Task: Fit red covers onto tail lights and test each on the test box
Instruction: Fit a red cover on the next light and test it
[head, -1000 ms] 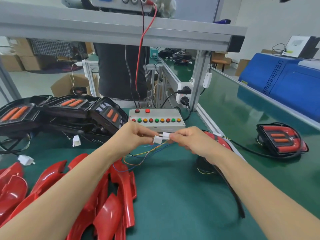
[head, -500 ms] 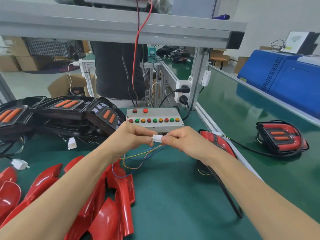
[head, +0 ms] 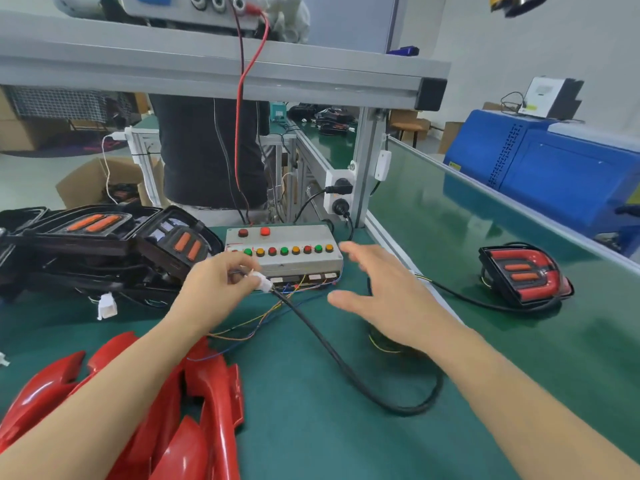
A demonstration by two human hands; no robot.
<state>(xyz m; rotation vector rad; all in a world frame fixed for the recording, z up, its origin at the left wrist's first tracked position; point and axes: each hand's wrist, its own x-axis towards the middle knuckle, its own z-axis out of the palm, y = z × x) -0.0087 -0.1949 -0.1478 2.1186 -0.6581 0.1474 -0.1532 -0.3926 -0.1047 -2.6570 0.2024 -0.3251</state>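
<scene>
Biggest risk I'd guess here is the white connector (head: pixel 262 283) getting tugged apart or the thin coloured wires (head: pixel 263 318) snagging — the black cable (head: pixel 349 370) loops loosely across the worktop (head: pixel 311 427) right under the right hand (head: pixel 384 299), so a careless sweep could drag it. Left hand (head: pixel 218 284) has its fingers pinched on that connector just in front of the test box (head: pixel 282 251). Right hand hovers open, fingers spread, holding nothing, reaching toward the box. The red covers (head: pixel 145 420) lie piled near the left forearm — one finished tail light (head: pixel 524 273) sits well off to the right.
</scene>
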